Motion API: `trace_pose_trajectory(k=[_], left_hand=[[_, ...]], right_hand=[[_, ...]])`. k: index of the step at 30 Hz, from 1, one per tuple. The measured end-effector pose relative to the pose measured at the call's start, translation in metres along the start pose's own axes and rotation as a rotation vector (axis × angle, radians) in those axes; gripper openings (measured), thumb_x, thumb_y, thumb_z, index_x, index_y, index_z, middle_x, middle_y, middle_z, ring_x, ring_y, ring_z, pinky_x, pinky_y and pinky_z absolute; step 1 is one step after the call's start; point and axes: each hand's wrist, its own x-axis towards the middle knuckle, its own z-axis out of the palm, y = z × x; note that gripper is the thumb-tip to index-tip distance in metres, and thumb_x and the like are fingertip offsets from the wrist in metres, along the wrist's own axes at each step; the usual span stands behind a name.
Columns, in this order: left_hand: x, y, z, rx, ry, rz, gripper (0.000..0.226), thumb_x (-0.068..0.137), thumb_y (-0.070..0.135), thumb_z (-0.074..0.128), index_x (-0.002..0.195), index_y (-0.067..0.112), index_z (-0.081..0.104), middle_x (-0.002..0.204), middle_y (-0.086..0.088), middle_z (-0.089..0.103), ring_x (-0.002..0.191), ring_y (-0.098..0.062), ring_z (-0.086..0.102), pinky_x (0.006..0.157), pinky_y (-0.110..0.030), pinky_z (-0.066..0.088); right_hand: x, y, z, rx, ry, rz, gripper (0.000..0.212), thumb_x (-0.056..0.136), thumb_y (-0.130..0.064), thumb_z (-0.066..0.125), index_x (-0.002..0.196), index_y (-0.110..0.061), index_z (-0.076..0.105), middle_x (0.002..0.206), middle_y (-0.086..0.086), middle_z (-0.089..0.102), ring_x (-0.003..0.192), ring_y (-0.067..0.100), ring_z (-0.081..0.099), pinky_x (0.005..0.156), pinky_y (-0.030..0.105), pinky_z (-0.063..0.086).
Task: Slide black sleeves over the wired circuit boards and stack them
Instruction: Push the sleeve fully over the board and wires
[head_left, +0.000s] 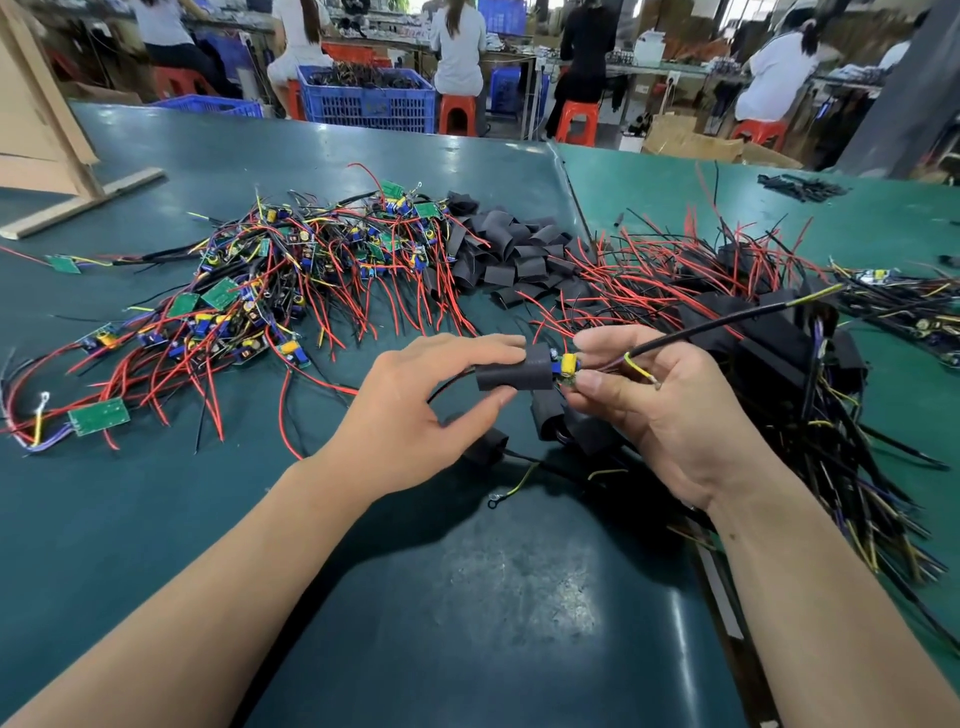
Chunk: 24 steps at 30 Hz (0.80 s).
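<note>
My left hand (421, 415) pinches a black sleeve (514, 370) between fingers and thumb, above the green table. Most of a wired circuit board (567, 368) sits inside the sleeve; only its end with yellow and blue parts sticks out on the right. My right hand (670, 410) pinches that exposed end, and the board's black cable runs up to the right over it. A heap of bare boards with red and black wires (291, 291) lies to the left. Loose black sleeves (514, 254) are piled at the centre back. Sleeved boards (769, 332) are stacked on the right.
A few sleeved pieces (566, 421) lie on the table just under my hands. A wooden stand (62, 171) is at the far left. More black sleeves (802, 187) lie at the far right back. Blue crates (369, 101), red stools and seated people are behind the table.
</note>
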Motion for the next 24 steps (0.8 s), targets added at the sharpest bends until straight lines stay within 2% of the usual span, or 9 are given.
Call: trace_pose_trajectory(k=[4,10,14,17,19,22,24], left_hand=[[0.000,-0.001,0.002,0.031,-0.001,0.034,0.024,0.084,0.006,0.072,0.107,0.006,0.070,0.121,-0.002,0.068,0.111,-0.015,0.066,0.097,-0.043,0.047],[0.000,-0.001,0.001,0.059,-0.067,0.038,0.029,0.085,0.015,0.072,0.114,0.009,0.069,0.119,0.008,0.067,0.106,-0.007,0.063,0.093,-0.042,0.047],[0.000,-0.002,0.002,0.057,-0.041,0.027,0.030,0.089,0.019,0.068,0.118,0.012,0.066,0.114,0.006,0.070,0.101,-0.007,0.060,0.090,-0.041,0.047],[0.000,0.001,0.004,0.023,-0.022,0.018,0.029,0.090,0.018,0.067,0.119,0.017,0.064,0.115,0.005,0.070,0.102,-0.013,0.064,0.091,-0.045,0.050],[0.001,0.002,0.004,0.000,-0.023,0.009,0.031,0.090,0.016,0.067,0.120,0.020,0.061,0.118,0.005,0.068,0.107,-0.017,0.065,0.093,-0.048,0.050],[0.001,0.001,0.004,0.004,-0.022,0.026,0.029,0.089,0.014,0.068,0.117,0.009,0.065,0.121,0.001,0.067,0.106,-0.020,0.066,0.094,-0.048,0.049],[0.002,0.001,0.003,0.008,-0.014,0.030,0.029,0.088,0.015,0.068,0.116,0.006,0.066,0.122,0.001,0.066,0.103,-0.023,0.066,0.093,-0.048,0.049]], right_hand=[[0.000,0.000,-0.001,-0.029,-0.006,0.044,0.022,0.078,0.019,0.061,0.086,0.000,0.067,0.072,0.005,0.071,0.063,0.014,0.069,0.063,0.021,0.058],[-0.001,0.002,0.002,-0.237,-0.047,-0.117,0.029,0.075,0.013,0.070,0.077,-0.015,0.072,0.071,0.004,0.072,0.063,0.016,0.068,0.063,0.022,0.056],[0.003,0.007,0.004,-0.135,0.007,-0.122,0.012,0.060,-0.009,0.079,0.070,-0.015,0.076,0.071,0.004,0.073,0.064,0.014,0.067,0.064,0.021,0.056],[0.003,0.010,0.006,-0.044,0.005,-0.096,0.013,0.056,-0.015,0.077,0.068,-0.017,0.079,0.073,0.001,0.074,0.067,0.013,0.067,0.066,0.022,0.057],[0.001,0.010,0.008,-0.005,-0.019,-0.066,0.010,0.060,-0.016,0.076,0.069,-0.016,0.079,0.075,0.003,0.074,0.067,0.016,0.069,0.066,0.025,0.059],[0.000,0.010,0.009,0.013,-0.072,-0.044,0.013,0.073,-0.018,0.070,0.077,-0.008,0.077,0.081,0.012,0.075,0.068,0.021,0.071,0.062,0.025,0.058],[0.000,0.009,0.011,0.055,-0.068,-0.047,0.018,0.074,-0.016,0.068,0.089,-0.007,0.072,0.080,0.012,0.074,0.066,0.023,0.072,0.061,0.025,0.057]])
